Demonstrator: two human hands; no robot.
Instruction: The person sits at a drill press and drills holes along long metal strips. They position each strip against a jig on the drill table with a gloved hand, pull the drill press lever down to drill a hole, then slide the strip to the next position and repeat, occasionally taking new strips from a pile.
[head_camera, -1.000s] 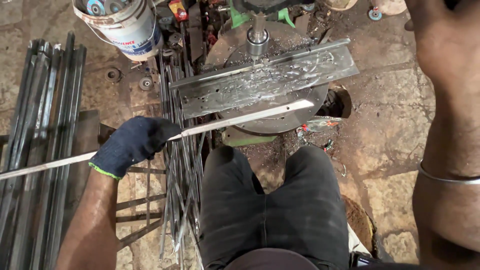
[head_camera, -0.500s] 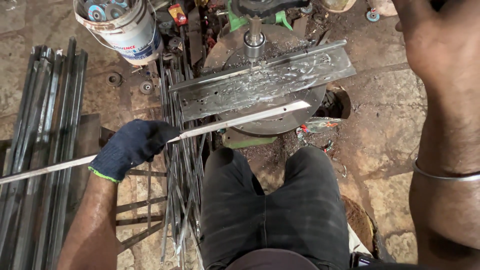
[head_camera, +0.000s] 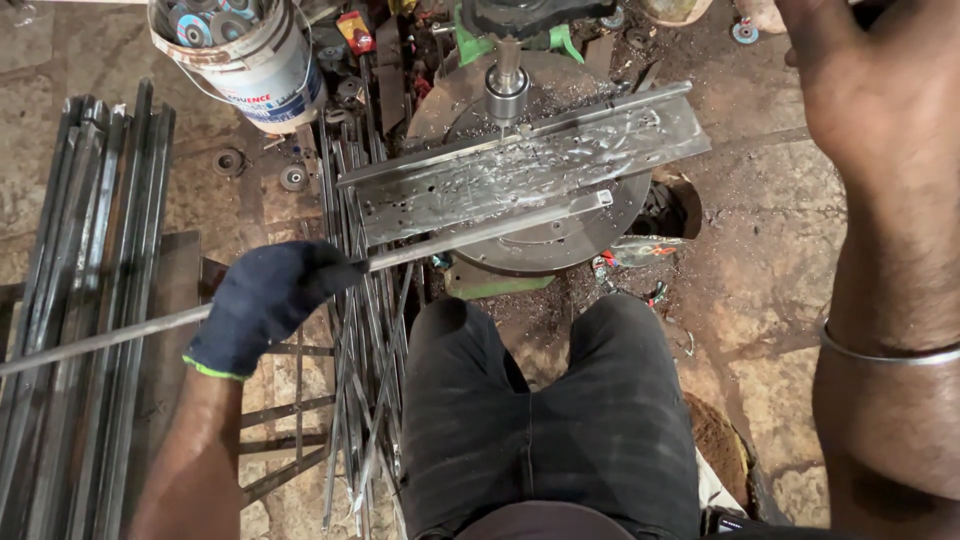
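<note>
Left grip (head_camera: 268, 300), gloved, closed around long flat steel strip (head_camera: 480, 233) running lower left to centre, tip on round drill surface (head_camera: 560, 245). Right grip (head_camera: 850, 90) upper right, contents unclear.

Floor (head_camera: 770, 230) is rough stone/concrete slabs, cracked, w/ metal shavings & dirt. Bundle of long steel bars (head_camera: 90, 250) lies at left edge. White plastic bucket (head_camera: 250, 55) stands top left, loose washers (head_camera: 290, 178) near it. Light is even, daylight-ish.
</note>
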